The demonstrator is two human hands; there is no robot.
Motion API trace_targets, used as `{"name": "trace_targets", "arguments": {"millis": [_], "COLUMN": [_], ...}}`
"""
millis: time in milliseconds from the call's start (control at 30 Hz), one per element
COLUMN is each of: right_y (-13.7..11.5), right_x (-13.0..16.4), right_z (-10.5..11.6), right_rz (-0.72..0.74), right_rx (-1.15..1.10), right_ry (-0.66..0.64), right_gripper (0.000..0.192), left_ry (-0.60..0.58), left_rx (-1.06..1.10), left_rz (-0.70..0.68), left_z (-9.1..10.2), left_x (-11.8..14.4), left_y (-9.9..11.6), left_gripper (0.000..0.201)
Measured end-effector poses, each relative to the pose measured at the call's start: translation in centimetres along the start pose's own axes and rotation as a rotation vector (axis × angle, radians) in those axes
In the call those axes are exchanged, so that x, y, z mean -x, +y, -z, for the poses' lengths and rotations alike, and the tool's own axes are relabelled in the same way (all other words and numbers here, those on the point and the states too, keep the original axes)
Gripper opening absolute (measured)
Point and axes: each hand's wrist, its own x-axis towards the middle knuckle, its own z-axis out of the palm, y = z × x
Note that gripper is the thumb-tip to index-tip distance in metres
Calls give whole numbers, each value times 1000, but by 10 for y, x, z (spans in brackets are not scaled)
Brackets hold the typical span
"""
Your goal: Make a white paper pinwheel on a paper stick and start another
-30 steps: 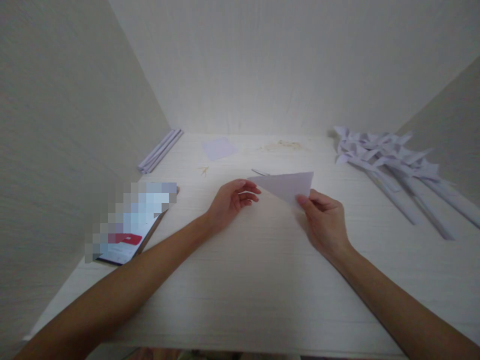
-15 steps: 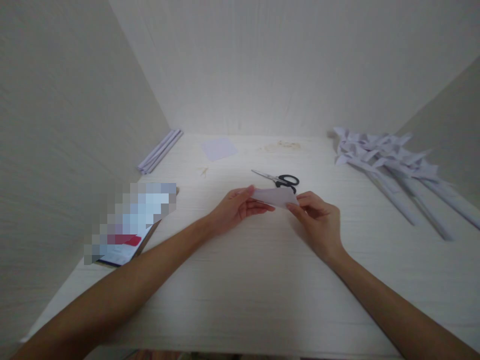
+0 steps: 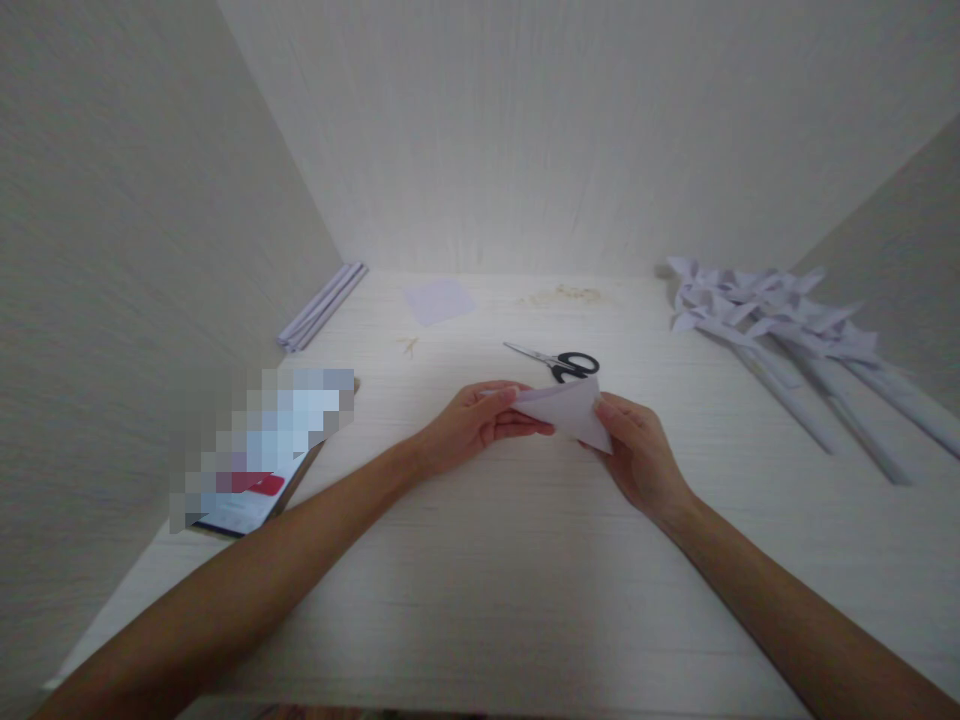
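A pale sheet of paper (image 3: 566,412), bent or folded into a roughly triangular shape, is held between my two hands above the table. My left hand (image 3: 480,418) pinches its left end, thumb on top and fingers underneath. At the right edge my right hand (image 3: 636,445) grips it by the thumb, with the other fingers mostly hidden behind. Just beyond the paper lies a pair of scissors (image 3: 559,362) with black handles, blades pointing left; the paper comes close to the lower handle loop.
Paper pinwheels (image 3: 780,320) on rolled sticks lie at the right. Rolled paper tubes (image 3: 324,308) rest at the back left, beside a flat paper square (image 3: 439,300). A phone (image 3: 259,488), partly blurred, lies left. Small tan bits (image 3: 577,294) are scattered at the back.
The paper has turned so that its right end now spreads into a wider triangle. My right hand has shifted its grip along the right edge; my left hand has hardly moved.
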Motion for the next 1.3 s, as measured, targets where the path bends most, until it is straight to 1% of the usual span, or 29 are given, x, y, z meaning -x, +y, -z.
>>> {"name": "trace_targets", "arguments": {"millis": [167, 233, 333, 433, 533, 633, 700, 867, 1067, 1300], "right_y": [-7, -8, -8, -6, -3, 0, 1, 0, 0, -1], "right_x": [2, 3, 3, 1, 0, 0, 1, 1, 2, 3], "right_z": [-4, -5, -6, -6, -6, -5, -5, -5, -5, -5], "right_rz": [-26, -56, -111, -156, -149, -126, -117, -96, -78, -80], "right_rx": [-134, -180, -197, -169, -150, -134, -128, -132, -141, -160], "right_ry": [-52, -83, -116, -85, -41, -34, -32, -49, -54, -98], "right_gripper": [19, 18, 20, 13, 11, 13, 14, 13, 14, 13], "left_ry": [-42, -33, 29, 121, 207, 267, 299, 289, 338, 319], "left_rx": [4, 14, 17, -38, -90, -93, -74, -38, 24, 35], "left_rz": [11, 10, 14, 20, 2, -15, -8, 15, 14, 29], "left_z": [1, 1, 1, 1, 0, 0, 0, 0, -2, 3], "left_x": [1, 1, 1, 0, -2, -3, -3, -2, -4, -4], "left_y": [1, 2, 1, 1, 0, 0, 1, 1, 2, 1], "left_gripper": [29, 29, 31, 34, 36, 38, 35, 19, 20, 20]}}
